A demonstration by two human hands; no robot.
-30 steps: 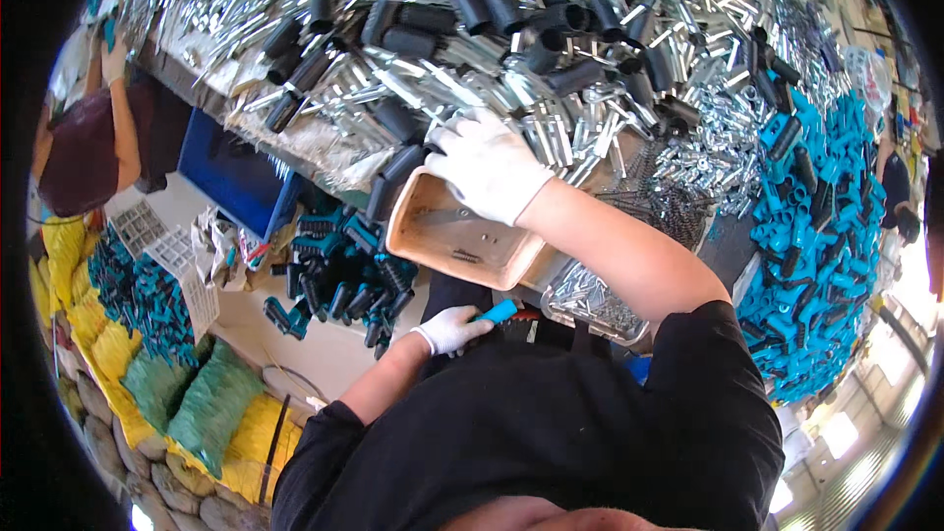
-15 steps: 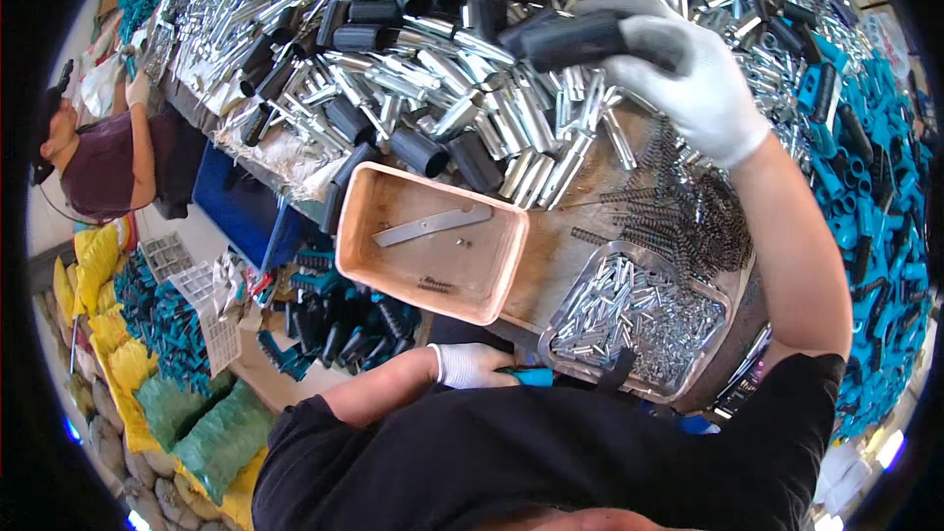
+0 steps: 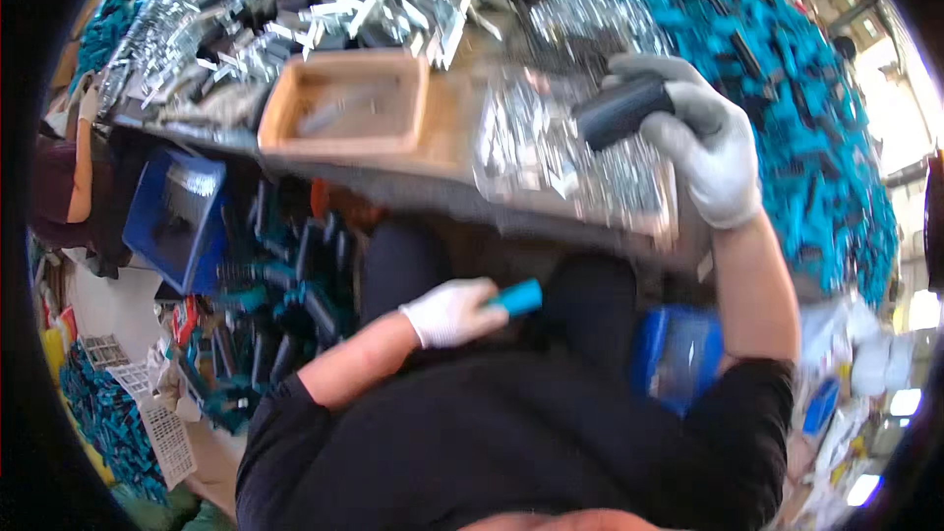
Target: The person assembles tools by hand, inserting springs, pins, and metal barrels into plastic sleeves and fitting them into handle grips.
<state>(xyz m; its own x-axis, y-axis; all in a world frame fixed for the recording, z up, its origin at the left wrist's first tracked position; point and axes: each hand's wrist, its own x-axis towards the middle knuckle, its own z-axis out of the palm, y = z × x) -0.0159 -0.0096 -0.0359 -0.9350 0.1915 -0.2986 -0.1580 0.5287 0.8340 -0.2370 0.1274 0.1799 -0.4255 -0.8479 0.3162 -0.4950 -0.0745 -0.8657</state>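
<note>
My right hand (image 3: 700,146), in a white glove, grips a black cylindrical handle piece (image 3: 621,110) and holds it above a tray of small silver metal parts (image 3: 551,162) at the bench edge. Down at my lap, my left hand (image 3: 450,312), also gloved, is closed around a small turquoise-blue part (image 3: 518,297). An orange plastic tray (image 3: 344,104) with one or two metal pieces in it sits on the bench to the left of the silver parts.
The bench (image 3: 423,182) is heaped with silver metal pieces (image 3: 226,39) and black tubes at the back, and a large pile of turquoise parts (image 3: 787,98) at the right. Blue bins (image 3: 175,218) (image 3: 680,354) and more black and blue parts (image 3: 295,305) lie below the bench.
My right hand has brought the black handle piece from the far pile back toward the bench edge. The view has swung, so the orange tray now appears further up. My left hand stays at my lap.
</note>
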